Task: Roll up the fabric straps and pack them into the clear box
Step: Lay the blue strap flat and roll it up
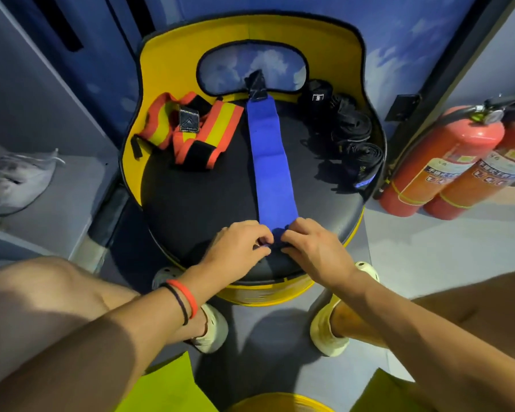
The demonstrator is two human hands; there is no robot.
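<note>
— What sits in front of you, from the left?

— A grey shoe (15, 179) lies on the floor at your far left. On the black chair seat (197, 197), cupped by its yellow backrest (167, 63), the orange-and-yellow straps (188, 129) lie loose and unrolled at the left. The blue strap (269, 159) runs flat down the middle toward you. At the right, the black rolled straps (351, 129) are bunched against the backrest.

— And the blue strap against your fingers?

— Its near end is gathered between your hands. Your left hand (238, 248) pinches that end with curled fingers (260, 233). Your right hand (312, 248) grasps the same end from the other side, fingers (295, 230) curled over the fabric. Farther right, two red fire extinguishers (437, 162) lean on the floor.
</note>
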